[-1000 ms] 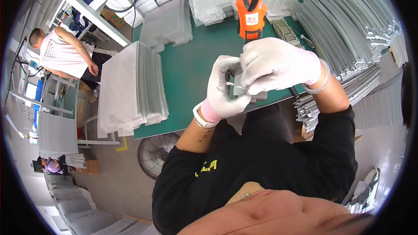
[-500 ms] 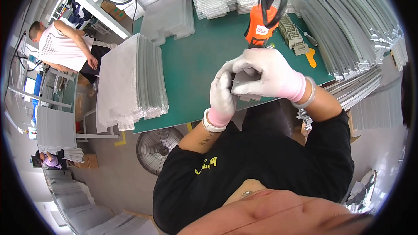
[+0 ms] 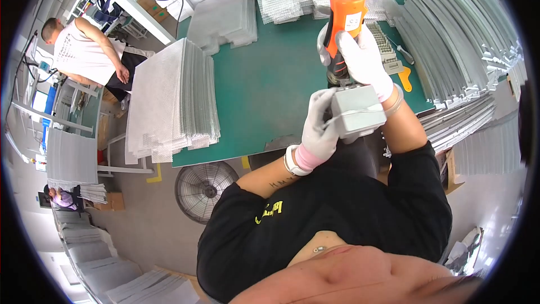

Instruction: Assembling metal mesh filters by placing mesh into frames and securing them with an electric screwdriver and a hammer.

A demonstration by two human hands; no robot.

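Note:
A boxy grey part (image 3: 363, 114) is held over the near edge of the green table (image 3: 264, 79). My left hand (image 3: 318, 129), in a white glove with a pink cuff, is closed on its left side. My gloved right hand (image 3: 364, 59) wraps the orange and black power screwdriver (image 3: 347, 10), which hangs from above on a hook with a dark cable. The tool's lower end points down at the far side of the grey part; whether they touch I cannot tell.
Stacked mesh sheets (image 3: 160, 98) stand at the table's left, with more sheets (image 3: 225, 19) behind. To the right lie a row of small grey parts (image 3: 388, 50), a yellow tool (image 3: 405, 79) and stacked long metal strips (image 3: 450, 39). A floor fan (image 3: 206, 191) and another person (image 3: 93, 50) are leftward.
My right hand has left the grey part, moved away from me and taken hold of the power screwdriver. My left hand has shifted right with the grey part, now more visible.

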